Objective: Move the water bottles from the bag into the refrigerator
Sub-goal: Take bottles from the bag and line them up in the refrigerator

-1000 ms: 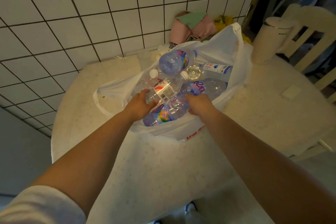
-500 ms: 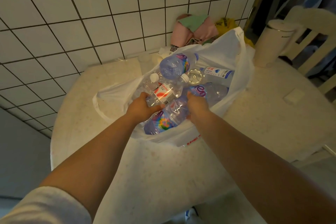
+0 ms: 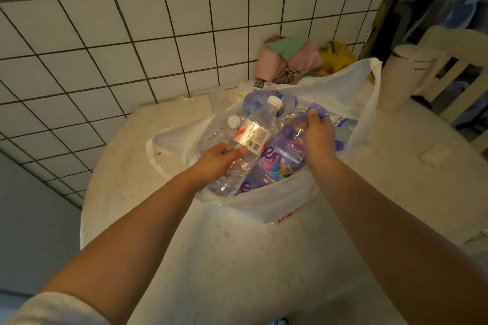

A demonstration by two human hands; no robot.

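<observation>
Your left hand (image 3: 215, 157) grips the clear bottle (image 3: 247, 144), your right hand (image 3: 318, 133) the purple bottle (image 3: 281, 154) at its neck, both over the bag (image 3: 348, 82). You're mid-lift; next, carry them to the refrigerator, unseen here.

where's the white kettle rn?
Head view, far right: the white kettle stands on the table behind the plastic bag, beside the chair.
</observation>
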